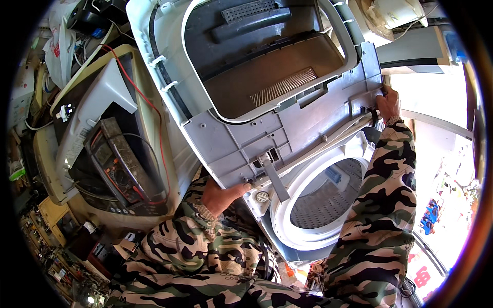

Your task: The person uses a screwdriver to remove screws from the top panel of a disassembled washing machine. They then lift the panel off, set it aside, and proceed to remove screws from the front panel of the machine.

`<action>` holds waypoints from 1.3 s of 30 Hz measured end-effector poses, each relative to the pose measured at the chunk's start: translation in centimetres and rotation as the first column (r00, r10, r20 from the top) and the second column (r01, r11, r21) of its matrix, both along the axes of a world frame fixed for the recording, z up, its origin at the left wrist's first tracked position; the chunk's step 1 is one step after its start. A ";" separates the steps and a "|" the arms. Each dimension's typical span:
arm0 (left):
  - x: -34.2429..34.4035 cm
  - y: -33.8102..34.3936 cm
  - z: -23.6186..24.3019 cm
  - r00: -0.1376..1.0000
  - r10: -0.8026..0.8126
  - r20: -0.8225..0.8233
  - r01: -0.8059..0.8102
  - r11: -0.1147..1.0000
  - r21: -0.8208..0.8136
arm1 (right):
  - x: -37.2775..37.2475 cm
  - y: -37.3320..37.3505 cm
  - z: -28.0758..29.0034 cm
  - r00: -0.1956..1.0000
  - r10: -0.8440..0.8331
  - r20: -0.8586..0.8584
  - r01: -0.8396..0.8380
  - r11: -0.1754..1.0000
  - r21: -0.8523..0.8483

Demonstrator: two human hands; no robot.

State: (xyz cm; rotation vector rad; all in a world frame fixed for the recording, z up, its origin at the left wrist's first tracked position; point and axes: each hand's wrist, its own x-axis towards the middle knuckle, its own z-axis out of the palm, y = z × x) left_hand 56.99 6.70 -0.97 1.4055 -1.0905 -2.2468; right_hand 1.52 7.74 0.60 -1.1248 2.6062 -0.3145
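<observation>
A grey plastic washing machine top cover [287, 120] is lifted and tilted over an open top-loading washing machine. My left hand [222, 197] is closed on its near left corner, the thumb on the edge and the other fingers hidden beneath. At the cover's right end my right hand [389, 105] grips the edge, with its fingertips partly hidden. Through the cover's large opening shows a dark lid panel [257, 72]. A short grey strip [276, 180] hangs from the cover's near edge. Below lies the white ring [280, 226] around the perforated metal drum [323, 205].
To the left stands an old appliance with a cream rim [43, 149], bearing an angled pale plastic piece [84, 113], a multimeter [115, 167] and a red wire [154, 107]. Cluttered small parts [67, 262] fill the lower left. A bright doorway [436, 174] lies at right.
</observation>
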 end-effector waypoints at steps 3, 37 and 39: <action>-0.1 0.4 -0.2 0.999 0.015 0.045 -0.014 1.000 -0.014 | 0.1 -0.1 0.2 1.000 -0.003 -0.024 0.003 1.000 0.028; -0.8 0.4 0.9 0.979 0.172 0.111 -0.191 0.964 0.186 | -0.2 -0.2 -1.5 0.979 0.047 -0.200 -0.034 0.997 0.065; -0.8 0.2 1.0 0.985 0.142 0.097 -0.157 0.972 0.174 | -1.0 0.1 -1.9 0.977 0.051 -0.207 -0.029 0.994 0.105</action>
